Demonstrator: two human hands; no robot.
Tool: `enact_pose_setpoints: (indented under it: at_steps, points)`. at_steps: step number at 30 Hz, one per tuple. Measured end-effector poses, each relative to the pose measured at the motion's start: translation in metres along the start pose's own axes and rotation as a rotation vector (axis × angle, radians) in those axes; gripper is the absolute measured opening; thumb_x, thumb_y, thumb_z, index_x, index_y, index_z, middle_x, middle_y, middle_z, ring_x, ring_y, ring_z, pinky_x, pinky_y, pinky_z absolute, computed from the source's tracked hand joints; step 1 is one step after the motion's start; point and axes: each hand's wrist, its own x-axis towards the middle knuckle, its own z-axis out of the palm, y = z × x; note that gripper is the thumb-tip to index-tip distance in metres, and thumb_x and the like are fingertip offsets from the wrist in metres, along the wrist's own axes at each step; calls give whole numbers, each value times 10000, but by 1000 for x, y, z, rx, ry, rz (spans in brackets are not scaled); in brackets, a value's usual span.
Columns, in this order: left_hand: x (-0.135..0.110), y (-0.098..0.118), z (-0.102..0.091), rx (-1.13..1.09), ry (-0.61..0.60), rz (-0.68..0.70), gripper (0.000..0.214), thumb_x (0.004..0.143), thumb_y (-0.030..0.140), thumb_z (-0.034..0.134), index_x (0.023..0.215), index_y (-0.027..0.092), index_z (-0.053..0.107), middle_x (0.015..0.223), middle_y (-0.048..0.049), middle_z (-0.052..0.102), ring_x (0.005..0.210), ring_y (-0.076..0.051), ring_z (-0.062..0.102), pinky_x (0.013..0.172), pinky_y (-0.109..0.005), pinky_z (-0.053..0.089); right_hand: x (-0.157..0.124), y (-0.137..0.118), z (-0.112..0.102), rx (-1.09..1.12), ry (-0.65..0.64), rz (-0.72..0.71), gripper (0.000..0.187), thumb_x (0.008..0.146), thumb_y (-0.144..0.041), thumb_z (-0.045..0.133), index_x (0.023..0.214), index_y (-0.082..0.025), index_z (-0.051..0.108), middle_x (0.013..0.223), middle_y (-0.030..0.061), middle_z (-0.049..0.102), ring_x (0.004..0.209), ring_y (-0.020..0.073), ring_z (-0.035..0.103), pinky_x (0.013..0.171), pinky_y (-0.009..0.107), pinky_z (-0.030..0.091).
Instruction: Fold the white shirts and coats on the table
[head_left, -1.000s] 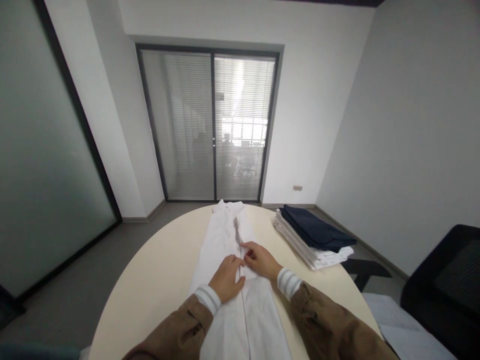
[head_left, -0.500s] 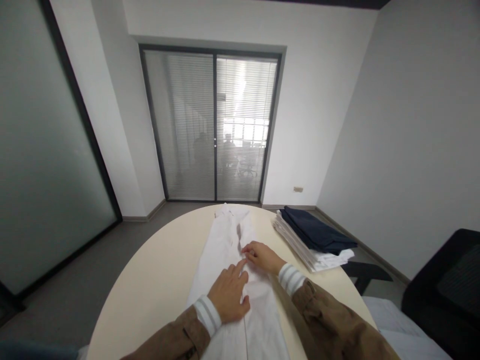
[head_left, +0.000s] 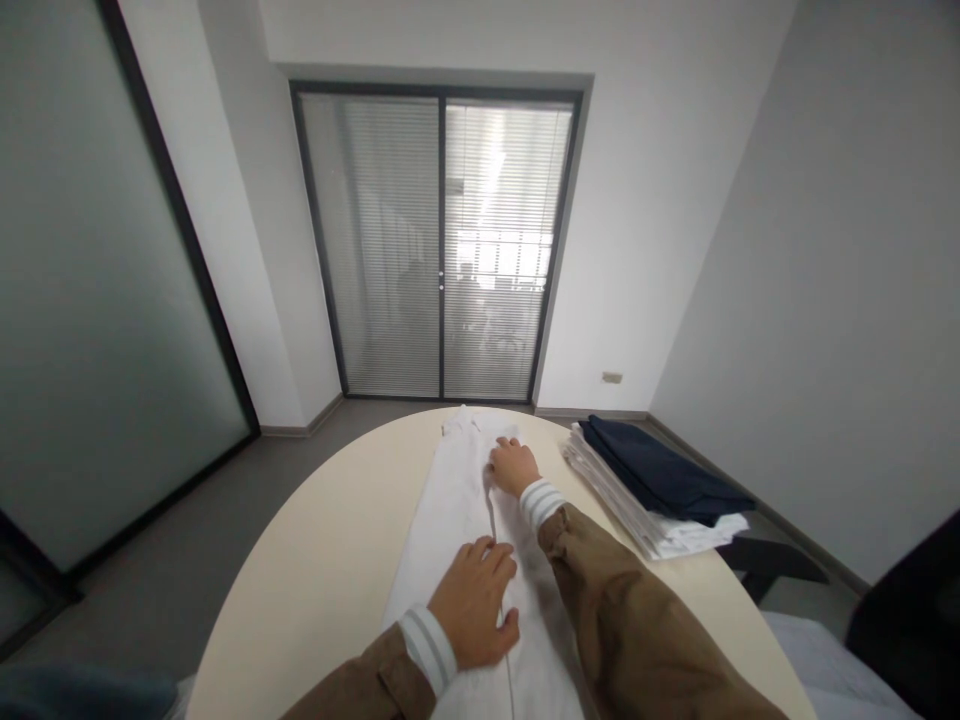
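A white garment [head_left: 431, 560], perhaps a shirt, lies lengthwise on the round table, folded into a long strip with a seam or fold line down its middle. My left hand [head_left: 476, 605] rests palm down on its near half, thumb and fingers apart. Farther up, my right hand [head_left: 515, 466] touches the cloth near its far end, fingers spread and slightly bent, with no cloth visibly pinched. Part of the garment's right side is hidden under my right hand and sleeve.
The cream round table [head_left: 300, 560] has a stack of folded white clothes [head_left: 626, 505] at its right, topped by a dark navy folded garment [head_left: 660, 470]. A black chair [head_left: 911, 620] stands at the right, beside white cloth [head_left: 825, 655] below the table edge.
My right hand has moved away from me along the garment, leaving its pinch near the left fingertips. My left hand stays on the cloth. The view has turned slightly left.
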Motion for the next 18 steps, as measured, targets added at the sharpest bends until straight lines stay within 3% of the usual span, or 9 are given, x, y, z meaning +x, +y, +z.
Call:
enact_pose_setpoints:
  at_steps: [6, 13, 16, 18]
  points:
    - [1, -4, 9, -29, 37, 59, 482, 855, 374, 531, 1306, 210, 486, 1440, -109, 431, 1455, -339, 159, 1194, -524, 168, 12, 22, 16, 55, 42, 265, 311, 932, -120, 410, 1132, -146, 646, 1177, 193, 611, 1066, 285, 615, 856, 398, 464]
    - [2, -8, 11, -97, -7, 40, 521, 872, 383, 527, 1368, 240, 450, 1497, -112, 394, 1440, -344, 240, 1184, -547, 208, 30, 55, 35, 325, 119, 480, 276, 949, -235, 425, 1098, -113, 622, 1098, 231, 650, 1057, 311, 634, 884, 432, 460]
    - [2, -9, 13, -132, 5, 28, 544, 854, 370, 558, 1372, 234, 461, 1526, -119, 367, 1445, -346, 241, 1187, -545, 212, 44, 68, 42, 542, 159, 497, 369, 974, -320, 368, 1215, -117, 560, 1033, 196, 684, 969, 264, 668, 861, 399, 488]
    - [4, -8, 15, -161, 19, 3, 560, 844, 336, 567, 1380, 208, 467, 1546, -135, 342, 1445, -335, 255, 1192, -521, 226, 52, 71, 49, 724, 181, 436, 414, 979, -328, 340, 1310, -133, 496, 1004, 146, 705, 896, 216, 685, 844, 364, 508]
